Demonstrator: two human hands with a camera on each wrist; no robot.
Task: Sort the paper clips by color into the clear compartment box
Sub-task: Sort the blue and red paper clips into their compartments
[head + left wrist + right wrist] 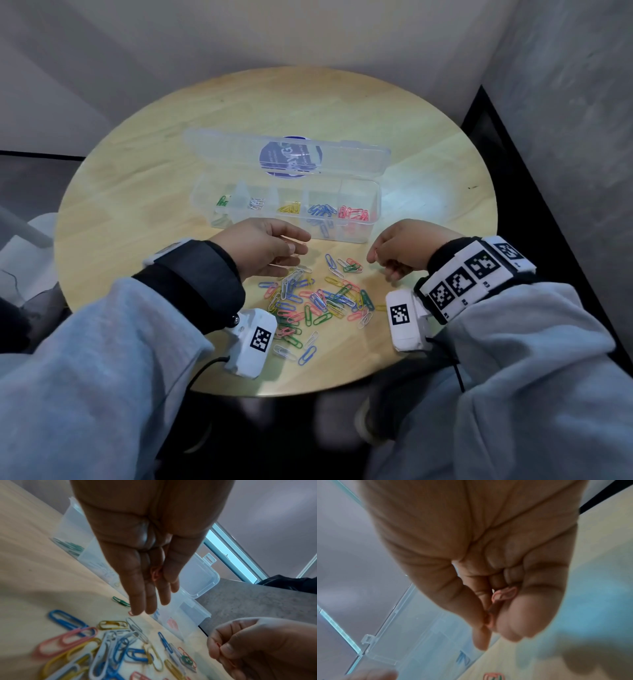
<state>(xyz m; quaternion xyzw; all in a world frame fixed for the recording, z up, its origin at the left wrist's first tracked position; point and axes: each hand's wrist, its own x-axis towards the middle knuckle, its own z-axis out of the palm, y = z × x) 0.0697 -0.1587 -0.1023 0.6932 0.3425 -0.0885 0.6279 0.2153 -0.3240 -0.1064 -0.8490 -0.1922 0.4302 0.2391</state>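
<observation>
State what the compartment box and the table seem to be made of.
Compartment box: apparently clear, slightly frosted plastic; the sorted clips show through its walls and lid. Table: looks like pale wood or wood-look laminate with a smooth finish; grain streaks show.

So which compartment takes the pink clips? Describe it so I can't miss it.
On the round wooden table stands the clear compartment box, lid open behind the hands. Follow its row of compartments to the person's far right: the end compartment, the only one holding pink paper clips, beside the blue ones.

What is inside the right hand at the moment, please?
A pink paper clip sits pinched between the thumb and fingers of the right hand. Most of its length is covered by them.
</observation>
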